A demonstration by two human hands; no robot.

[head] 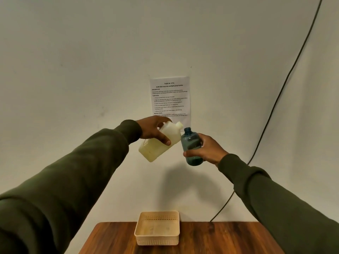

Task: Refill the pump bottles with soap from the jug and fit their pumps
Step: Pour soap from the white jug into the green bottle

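Left hand: grasps a white soap jug, tilted, spout toward the right hand and just above the bottle's mouth. Right hand: fingers wrapped round a blue translucent pump bottle, open-necked, held near upright in the air. Below both hands: cream perforated basket on a wooden table. Behind the hands: printed instruction sheet on the wall; black cable to the right.

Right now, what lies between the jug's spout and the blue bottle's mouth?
Nothing solid: in the head view only bare wall shows between the jug spout and blue bottle mouth.
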